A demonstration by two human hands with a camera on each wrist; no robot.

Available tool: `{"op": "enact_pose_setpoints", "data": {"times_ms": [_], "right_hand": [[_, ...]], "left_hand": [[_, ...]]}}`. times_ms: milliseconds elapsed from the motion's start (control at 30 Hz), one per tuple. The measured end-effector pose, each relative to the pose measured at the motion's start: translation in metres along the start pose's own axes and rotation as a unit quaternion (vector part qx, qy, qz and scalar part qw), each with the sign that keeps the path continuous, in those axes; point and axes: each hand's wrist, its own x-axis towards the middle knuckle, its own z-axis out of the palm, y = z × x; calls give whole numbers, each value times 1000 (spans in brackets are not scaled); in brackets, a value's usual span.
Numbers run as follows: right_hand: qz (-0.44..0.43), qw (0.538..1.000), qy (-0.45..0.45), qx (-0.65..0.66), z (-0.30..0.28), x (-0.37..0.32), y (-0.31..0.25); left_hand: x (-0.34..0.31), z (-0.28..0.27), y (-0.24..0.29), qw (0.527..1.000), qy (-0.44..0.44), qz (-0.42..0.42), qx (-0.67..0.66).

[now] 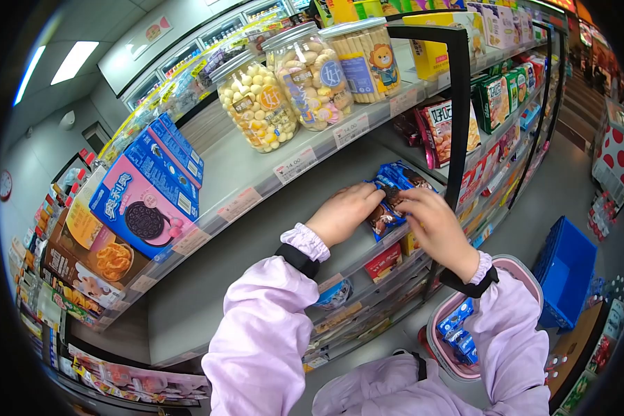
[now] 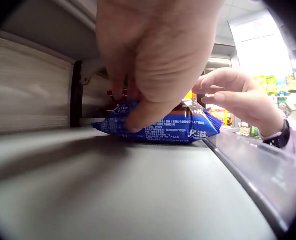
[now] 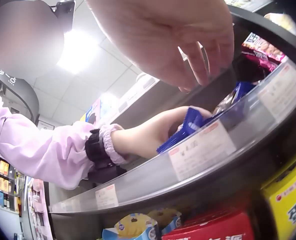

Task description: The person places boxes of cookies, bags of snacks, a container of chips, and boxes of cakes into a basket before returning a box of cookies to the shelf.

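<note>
Blue-and-brown snack packets (image 1: 385, 220) lie on the grey shelf near its front edge. At them is my left hand (image 1: 343, 211), gripping the nearest blue packet (image 2: 173, 127) between thumb and fingers; in the left wrist view the thumb covers part of its printed side. The packet's lower face lies along the shelf surface (image 2: 138, 190). My right hand (image 1: 440, 229) is just to the right, over the packets' front side, with loosely bent fingers. Seen from the right wrist, its fingers (image 3: 203, 62) hang apart above the shelf edge with nothing between them.
Plastic snack jars (image 1: 312, 80) and blue-pink Oreo boxes (image 1: 142, 208) stand on the shelf above. A black metal frame (image 1: 457, 104) rises right of the hands. Below are a pink basket (image 1: 433, 326) holding blue packets and a blue crate (image 1: 568, 270).
</note>
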Motion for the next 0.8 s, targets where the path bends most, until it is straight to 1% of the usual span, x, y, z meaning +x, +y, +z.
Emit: {"op": "enact_pose_setpoints", "data": {"times_ms": [33, 133, 233, 333, 433, 467, 500, 567, 667, 767, 800], "right_hand": [[14, 1000, 10, -9, -5, -1, 4], [37, 999, 13, -17, -14, -4, 13], [29, 999, -9, -33, -17, -7, 20], [14, 996, -46, -75, -10, -11, 28], [17, 989, -97, -109, -5, -13, 29], [20, 986, -114, -118, -7, -13, 25], [23, 983, -131, -126, -7, -13, 23], [20, 981, -138, -134, -5, -13, 24], [19, 979, -144, -140, -4, -14, 25], [15, 981, -141, -133, -5, -13, 26], [14, 982, -139, -130, -6, -13, 27]], "left_hand": [[0, 2, 0, 1000, 20, 0, -2], [-3, -5, 1, 997, 3, -65, 29], [-3, -24, 11, 985, -80, -151, -6], [-5, -18, 13, 979, -31, -161, -118], [-6, -12, 18, 985, -78, -138, -65], [-9, -6, 16, 989, -71, -121, -46], [-10, -6, 17, 990, -68, -121, -36], [-10, -5, 19, 991, -63, -120, -18], [-8, -4, 22, 988, -51, -139, -55], [-4, 3, 24, 989, -39, -136, -31], [-3, 3, 25, 988, -47, -140, -34]]}}
